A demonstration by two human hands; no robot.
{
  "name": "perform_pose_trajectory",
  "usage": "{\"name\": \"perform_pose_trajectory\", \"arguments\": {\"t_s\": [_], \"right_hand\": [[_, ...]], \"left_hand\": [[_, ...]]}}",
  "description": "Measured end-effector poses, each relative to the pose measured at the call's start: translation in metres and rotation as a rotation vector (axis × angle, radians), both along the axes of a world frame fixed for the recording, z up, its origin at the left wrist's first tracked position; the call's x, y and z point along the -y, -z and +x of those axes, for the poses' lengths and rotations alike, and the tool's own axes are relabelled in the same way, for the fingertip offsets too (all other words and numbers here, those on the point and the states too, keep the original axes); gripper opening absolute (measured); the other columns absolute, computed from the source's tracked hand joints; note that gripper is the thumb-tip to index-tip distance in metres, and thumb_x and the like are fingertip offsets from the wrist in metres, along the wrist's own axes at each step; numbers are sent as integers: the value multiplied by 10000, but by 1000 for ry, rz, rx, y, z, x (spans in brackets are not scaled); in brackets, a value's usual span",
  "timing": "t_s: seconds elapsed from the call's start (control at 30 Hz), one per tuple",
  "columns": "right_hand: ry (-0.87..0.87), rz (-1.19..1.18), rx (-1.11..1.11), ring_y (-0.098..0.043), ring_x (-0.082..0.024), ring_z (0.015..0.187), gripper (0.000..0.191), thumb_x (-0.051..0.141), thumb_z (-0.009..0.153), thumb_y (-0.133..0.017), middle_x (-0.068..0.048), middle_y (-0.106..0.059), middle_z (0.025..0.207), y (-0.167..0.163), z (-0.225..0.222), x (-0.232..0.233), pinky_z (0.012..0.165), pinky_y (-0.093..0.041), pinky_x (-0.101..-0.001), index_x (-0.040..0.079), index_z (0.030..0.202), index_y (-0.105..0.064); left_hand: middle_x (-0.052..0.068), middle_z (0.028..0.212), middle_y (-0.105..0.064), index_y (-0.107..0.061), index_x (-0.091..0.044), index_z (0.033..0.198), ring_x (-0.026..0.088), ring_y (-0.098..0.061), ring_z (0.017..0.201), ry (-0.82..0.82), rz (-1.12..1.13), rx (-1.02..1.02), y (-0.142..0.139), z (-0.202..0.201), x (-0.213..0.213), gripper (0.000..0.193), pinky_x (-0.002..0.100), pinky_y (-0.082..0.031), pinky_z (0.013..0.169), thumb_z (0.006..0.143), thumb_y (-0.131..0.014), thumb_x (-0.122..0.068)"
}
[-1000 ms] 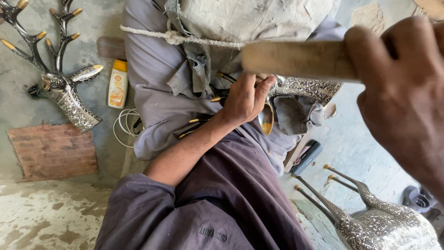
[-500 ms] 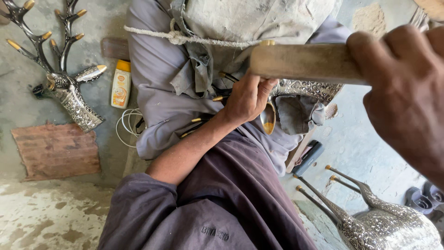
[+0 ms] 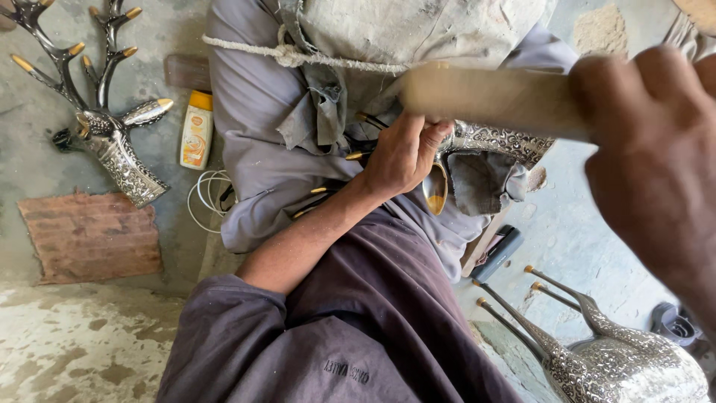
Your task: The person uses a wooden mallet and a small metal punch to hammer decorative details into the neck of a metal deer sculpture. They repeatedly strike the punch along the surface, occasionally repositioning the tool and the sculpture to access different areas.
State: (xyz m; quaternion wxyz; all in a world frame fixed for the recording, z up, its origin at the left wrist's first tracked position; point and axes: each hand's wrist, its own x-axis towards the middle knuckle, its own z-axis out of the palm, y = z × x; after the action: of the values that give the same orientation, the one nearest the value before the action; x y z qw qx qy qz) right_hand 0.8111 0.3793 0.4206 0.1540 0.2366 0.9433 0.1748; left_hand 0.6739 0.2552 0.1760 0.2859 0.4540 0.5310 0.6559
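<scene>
My left hand [image 3: 403, 153] reaches down to my lap and grips an engraved silver metal piece [image 3: 496, 142] with gold tips that lies across my legs, next to a grey cloth bundle [image 3: 418, 33] tied with a rope. Close to the camera, my right hand [image 3: 656, 172] is shut around a wooden handle [image 3: 488, 97] held sideways above the metal piece. The handle looks blurred. Part of the metal piece is hidden under my left hand and the handle.
A silver deer head with gold-tipped antlers [image 3: 104, 127] lies on the concrete floor at left, beside a yellow bottle [image 3: 197, 130], a coil of white wire [image 3: 209, 198] and a red brick slab [image 3: 89, 235]. Another engraved silver figure [image 3: 604, 358] lies at lower right.
The wooden handle in my right hand has dropped lower, closer to the metal piece. My left hand stays on the piece.
</scene>
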Motion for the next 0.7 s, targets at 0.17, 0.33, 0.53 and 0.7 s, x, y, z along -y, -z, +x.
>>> {"name": "perform_pose_trajectory", "arguments": {"t_s": [0.17,0.33,0.53,0.7], "right_hand": [[53,-75,-67,-583,-216,755,178,-35,1050,-707,-170,-624,951,-8,-13,4,626,-512,-328,-14,1222,-666],[6,-52,-50,-581,-232,691,182,-37,1029,-747,-187,-634,932,-9,-18,8,549,-513,-349,-21,1203,-699],[14,-51,-76,-586,-191,797,153,39,1069,-729,-145,-626,1018,-11,-22,11,656,-533,-306,8,1204,-663],[-125,126,55,-515,-163,696,150,156,1050,-708,-93,-609,887,-14,-25,14,619,-508,-313,79,1178,-706]], "left_hand": [[82,1002,-639,-508,-56,1176,195,-692,860,-9,21,-27,-3,0,-1,140,338,-581,752,1143,-543,-187],[65,982,-632,-497,-38,1175,179,-678,848,10,19,24,-5,-1,0,155,322,-584,736,1148,-514,-190],[88,993,-669,-488,-43,1152,175,-723,900,-3,55,72,1,0,-3,183,314,-606,743,1163,-486,-226],[51,932,-685,-455,-43,1208,130,-731,814,-16,10,139,4,4,-4,208,272,-608,650,1147,-467,-242]]}}
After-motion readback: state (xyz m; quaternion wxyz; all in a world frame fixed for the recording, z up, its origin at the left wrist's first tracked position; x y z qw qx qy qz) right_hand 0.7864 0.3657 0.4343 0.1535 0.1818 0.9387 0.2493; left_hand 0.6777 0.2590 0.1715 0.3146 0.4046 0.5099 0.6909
